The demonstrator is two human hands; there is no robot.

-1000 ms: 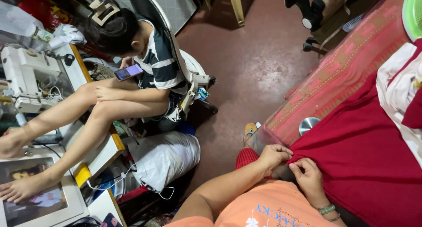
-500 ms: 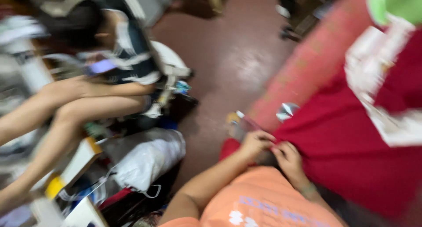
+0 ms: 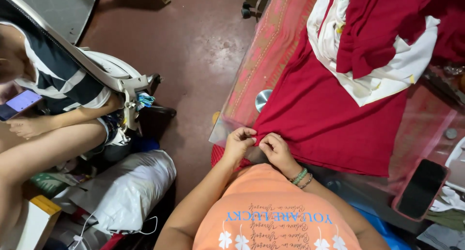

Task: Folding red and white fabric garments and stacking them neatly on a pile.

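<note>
The red cloth (image 3: 315,114) lies spread over the tabletop (image 3: 264,51), its near corner hanging at the edge. The left hand (image 3: 238,142) and right hand (image 3: 276,150) pinch that corner, fingers closed on the fabric, almost touching each other. At two o'clock lies a white garment (image 3: 382,80); at four o'clock, a phone (image 3: 420,188).

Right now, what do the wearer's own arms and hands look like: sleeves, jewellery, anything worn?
Both arms are bare below an orange short-sleeved T-shirt with printed lettering and white flower shapes. The right wrist carries a green beaded bracelet and a thinner dark one beside it. The left hand and right hand are ungloved; no rings are visible.
</note>
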